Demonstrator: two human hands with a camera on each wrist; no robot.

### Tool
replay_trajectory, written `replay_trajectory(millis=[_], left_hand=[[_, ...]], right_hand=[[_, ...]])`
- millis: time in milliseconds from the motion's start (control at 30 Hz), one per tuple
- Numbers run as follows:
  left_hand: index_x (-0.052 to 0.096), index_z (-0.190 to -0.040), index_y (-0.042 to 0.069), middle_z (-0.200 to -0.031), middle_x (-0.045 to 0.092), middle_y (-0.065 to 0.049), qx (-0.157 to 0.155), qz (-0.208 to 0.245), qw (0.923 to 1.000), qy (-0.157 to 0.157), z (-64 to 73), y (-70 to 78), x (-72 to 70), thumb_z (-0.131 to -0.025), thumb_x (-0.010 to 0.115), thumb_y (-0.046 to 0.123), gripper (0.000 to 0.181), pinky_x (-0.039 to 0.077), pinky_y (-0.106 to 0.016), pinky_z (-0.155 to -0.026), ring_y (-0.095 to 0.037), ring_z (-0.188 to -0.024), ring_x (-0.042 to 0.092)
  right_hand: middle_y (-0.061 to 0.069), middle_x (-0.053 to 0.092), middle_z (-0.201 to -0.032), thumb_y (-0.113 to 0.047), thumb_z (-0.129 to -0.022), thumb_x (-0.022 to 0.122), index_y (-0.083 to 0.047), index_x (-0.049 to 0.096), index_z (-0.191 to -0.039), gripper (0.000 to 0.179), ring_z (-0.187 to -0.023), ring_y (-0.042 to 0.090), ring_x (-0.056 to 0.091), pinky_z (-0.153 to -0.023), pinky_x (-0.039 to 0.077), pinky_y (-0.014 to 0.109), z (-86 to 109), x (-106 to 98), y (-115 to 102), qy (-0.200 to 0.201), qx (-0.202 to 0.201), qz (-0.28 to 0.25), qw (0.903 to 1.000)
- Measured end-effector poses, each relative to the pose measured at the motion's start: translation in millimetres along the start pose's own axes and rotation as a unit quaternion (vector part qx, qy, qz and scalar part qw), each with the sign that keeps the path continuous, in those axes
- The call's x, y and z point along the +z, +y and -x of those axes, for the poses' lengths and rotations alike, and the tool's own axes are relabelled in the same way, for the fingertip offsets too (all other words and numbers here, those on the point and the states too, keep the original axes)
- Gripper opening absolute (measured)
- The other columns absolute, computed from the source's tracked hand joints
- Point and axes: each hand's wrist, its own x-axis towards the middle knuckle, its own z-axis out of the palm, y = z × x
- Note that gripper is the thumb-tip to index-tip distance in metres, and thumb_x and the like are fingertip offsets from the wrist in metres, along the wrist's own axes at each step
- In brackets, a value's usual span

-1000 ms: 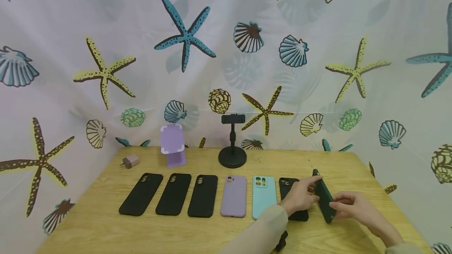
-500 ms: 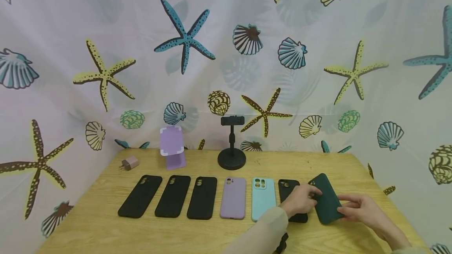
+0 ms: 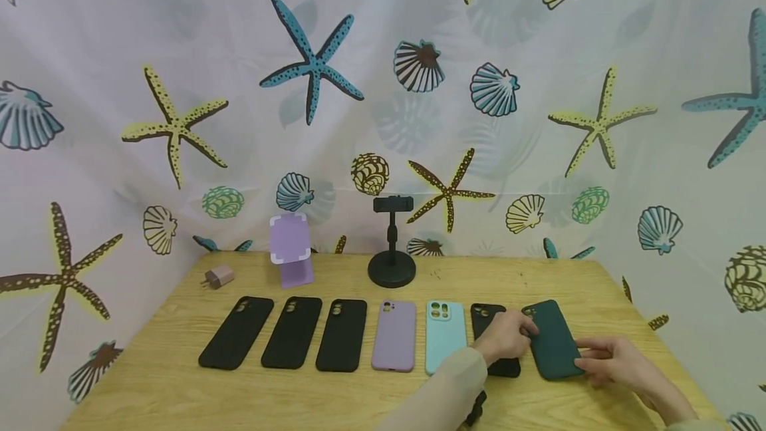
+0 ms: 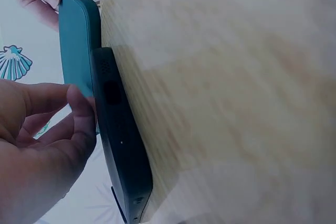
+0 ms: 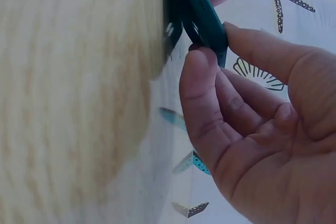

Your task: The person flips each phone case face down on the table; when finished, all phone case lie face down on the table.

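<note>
A dark green phone case (image 3: 553, 341) lies at the right end of a row, back face up and slightly slanted. My left hand (image 3: 505, 336) reaches over a black phone case (image 3: 487, 316) and pinches the green one's left edge near the camera cutout. In the left wrist view its curled fingers (image 4: 84, 114) meet that edge, the tips partly hidden by the black case. My right hand (image 3: 613, 363) pinches the lower right edge. In the right wrist view its thumb (image 5: 257, 45) is on one face and a finger is under the other, the case's lower corner tilted off the table.
Left of the hands lie a light blue case (image 3: 445, 338), a lilac case (image 3: 395, 338) and several black cases (image 3: 342, 338). Behind stand a black phone stand (image 3: 391, 270), a purple stand (image 3: 290, 238) and a pink charger plug (image 3: 220, 276) on the wooden table (image 3: 287, 398).
The green case has swung from standing on edge between both hands to nearly flat, its back face turned up. The right hand has shifted slightly right. The other cases have stayed put.
</note>
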Motion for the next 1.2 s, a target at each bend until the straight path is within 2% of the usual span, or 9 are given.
replay_trajectory(millis=[133,267,500,733,833,1000,1100,1200], left_hand=[[0.075,-0.112,0.018,-0.129,0.065,0.008,-0.013,0.003,0.9999,-0.004,0.0,-0.3,-2.2,-0.088,0.057,-0.004,0.038,0.041,-0.024,-0.064,-0.012,-0.116,0.061],[0.075,-0.113,0.020,-0.129,0.064,0.009,-0.019,-0.002,0.9998,-0.006,0.8,-2.2,-3.3,-0.090,0.058,-0.002,0.036,0.045,-0.022,-0.069,-0.014,-0.120,0.060],[0.074,-0.114,0.019,-0.130,0.064,0.007,-0.016,0.006,0.9998,-0.008,3.1,-6.7,-7.2,-0.093,0.056,0.000,0.033,0.042,-0.024,-0.068,-0.017,-0.127,0.055],[0.074,-0.115,0.016,-0.131,0.064,0.007,-0.016,0.016,0.9997,-0.012,4.8,-9.8,-10.4,-0.095,0.056,0.002,0.030,0.048,-0.022,-0.077,-0.018,-0.128,0.055],[0.074,-0.115,0.015,-0.131,0.064,0.007,-0.010,0.017,0.9997,-0.013,5.8,-11.5,-11.7,-0.096,0.055,0.002,0.030,0.047,-0.022,-0.076,-0.018,-0.127,0.056],[0.073,-0.116,0.015,-0.123,0.068,0.003,-0.004,0.033,0.9994,-0.013,9.3,-14.5,-15.9,-0.096,0.055,0.002,0.030,0.050,-0.024,-0.074,-0.015,-0.115,0.062],[0.073,-0.117,0.015,-0.117,0.069,0.000,-0.003,0.054,0.9985,-0.011,11.2,-16.6,-19.9,-0.095,0.058,0.003,0.029,0.053,-0.027,-0.077,-0.014,-0.104,0.065],[0.071,-0.120,0.014,-0.115,0.068,-0.001,-0.004,0.081,0.9967,-0.009,12.1,-19.3,-25.2,-0.096,0.061,0.007,0.027,0.054,-0.028,-0.077,-0.012,-0.098,0.065]], right_hand=[[0.013,0.068,-0.115,-0.023,-0.094,0.066,0.016,0.038,-0.141,0.067,-0.089,0.020,0.068,-0.075,0.058,0.037,-3.2,0,2,-0.002,0.016,0.007,0.9998],[0.016,0.067,-0.116,-0.021,-0.094,0.067,0.018,0.038,-0.140,0.067,-0.088,0.019,0.067,-0.073,0.057,0.036,-5.2,1,3,-0.006,0.020,0.011,0.9997],[0.019,0.062,-0.118,-0.020,-0.093,0.069,0.017,0.042,-0.138,0.064,-0.086,0.018,0.060,-0.068,0.054,0.034,-10.1,4,6,-0.003,0.015,0.016,0.9998],[0.017,0.062,-0.115,-0.021,-0.092,0.069,0.012,0.048,-0.137,0.060,-0.092,0.019,0.059,-0.070,0.054,0.036,-15.0,6,6,0.011,0.023,0.036,0.9990],[0.016,0.063,-0.115,-0.023,-0.092,0.070,0.012,0.048,-0.137,0.061,-0.092,0.019,0.059,-0.070,0.054,0.036,-16.4,7,4,0.014,0.026,0.044,0.9986],[0.015,0.063,-0.111,-0.021,-0.093,0.068,0.014,0.047,-0.136,0.060,-0.085,0.019,0.059,-0.067,0.053,0.034,-16.5,8,4,0.025,0.023,0.030,0.9990],[0.013,0.062,-0.106,-0.021,-0.094,0.067,0.013,0.047,-0.136,0.058,-0.077,0.018,0.059,-0.064,0.053,0.032,-16.7,8,5,0.053,0.027,0.016,0.9981],[0.012,0.062,-0.106,-0.024,-0.096,0.064,0.009,0.047,-0.138,0.056,-0.076,0.018,0.058,-0.064,0.053,0.033,-18.1,8,1,0.081,0.026,0.004,0.9964]])
